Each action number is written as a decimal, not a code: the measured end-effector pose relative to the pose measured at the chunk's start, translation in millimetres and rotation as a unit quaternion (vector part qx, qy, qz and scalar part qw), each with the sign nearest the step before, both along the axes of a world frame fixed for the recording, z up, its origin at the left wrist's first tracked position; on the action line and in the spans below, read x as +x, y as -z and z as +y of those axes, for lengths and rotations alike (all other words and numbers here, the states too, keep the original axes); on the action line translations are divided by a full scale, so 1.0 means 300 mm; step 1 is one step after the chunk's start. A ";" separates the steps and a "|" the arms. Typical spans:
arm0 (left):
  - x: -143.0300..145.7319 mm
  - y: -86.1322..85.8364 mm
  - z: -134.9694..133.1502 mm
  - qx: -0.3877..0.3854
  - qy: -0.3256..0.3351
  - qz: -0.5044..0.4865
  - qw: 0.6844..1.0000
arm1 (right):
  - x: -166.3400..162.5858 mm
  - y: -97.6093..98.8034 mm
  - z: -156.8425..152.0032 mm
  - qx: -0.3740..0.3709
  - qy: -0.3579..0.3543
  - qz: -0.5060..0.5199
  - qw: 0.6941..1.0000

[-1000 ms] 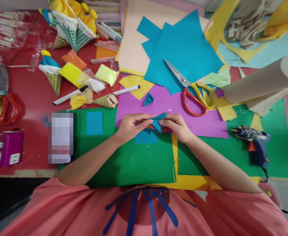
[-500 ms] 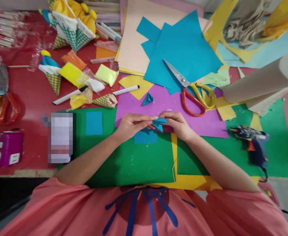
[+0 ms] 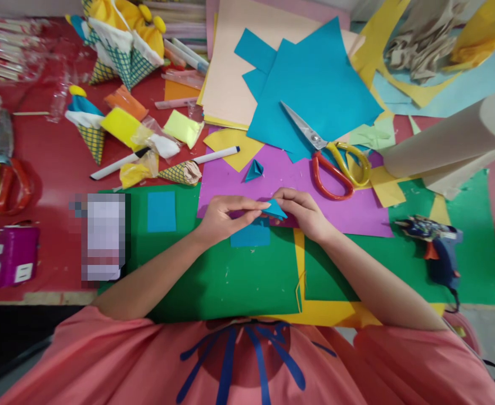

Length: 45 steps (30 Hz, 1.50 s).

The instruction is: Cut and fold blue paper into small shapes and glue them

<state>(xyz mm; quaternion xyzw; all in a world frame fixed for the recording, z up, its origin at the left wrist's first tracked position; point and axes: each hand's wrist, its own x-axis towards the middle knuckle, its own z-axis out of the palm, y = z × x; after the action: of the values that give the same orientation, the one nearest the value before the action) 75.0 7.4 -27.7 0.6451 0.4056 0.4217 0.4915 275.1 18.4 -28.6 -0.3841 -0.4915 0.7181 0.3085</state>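
Between my two hands is a small folded blue paper (image 3: 276, 209), now a flat triangle shape. My left hand (image 3: 228, 215) pinches its left corner between thumb and fingers. On the other side, my right hand (image 3: 304, 211) is closed on its upper right edge. Just below lies a flat blue paper square (image 3: 250, 234), partly covered by the left hand. Another blue square (image 3: 161, 211) rests on the green sheet to the left. A finished-looking folded blue piece (image 3: 254, 170) sits on the purple sheet (image 3: 285, 169) beyond my hands.
Open scissors (image 3: 332, 154) lie beyond my right hand, across a large blue sheet (image 3: 315, 90). A glue gun (image 3: 439, 247) and a white paper roll (image 3: 445, 135) are at right. Paper cones (image 3: 125, 50), a marker (image 3: 217, 154) and a blurred-out phone (image 3: 105, 236) are at left.
The folded blue paper has turned from spread, separate flaps to a flatter triangle facing me. Both hands stay in nearly the same place, with the right fingers shifted slightly left.
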 end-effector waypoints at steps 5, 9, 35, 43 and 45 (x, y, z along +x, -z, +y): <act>-0.002 0.011 0.003 0.114 -0.055 0.049 0.991 | -0.006 -0.011 -0.010 -0.004 0.022 -0.016 1.000; -0.002 0.014 -0.001 0.177 -0.084 0.106 0.975 | -0.014 -0.016 -0.013 0.016 0.033 -0.027 0.999; 0.006 0.011 0.012 0.142 -0.093 0.157 0.973 | -0.031 0.020 -0.041 0.214 0.146 -0.152 0.954; 0.004 0.009 0.010 0.126 -0.091 0.149 0.977 | -0.032 0.015 -0.038 0.147 0.138 -0.106 0.974; 0.005 0.010 0.008 0.114 -0.092 0.144 0.979 | -0.034 0.015 -0.037 0.143 0.141 -0.104 0.974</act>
<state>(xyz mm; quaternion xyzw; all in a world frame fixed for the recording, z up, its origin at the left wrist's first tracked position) 76.5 9.7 -30.7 0.7104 0.4792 0.4116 0.3103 265.1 7.3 -33.2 -0.4739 -0.5593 0.5460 0.4055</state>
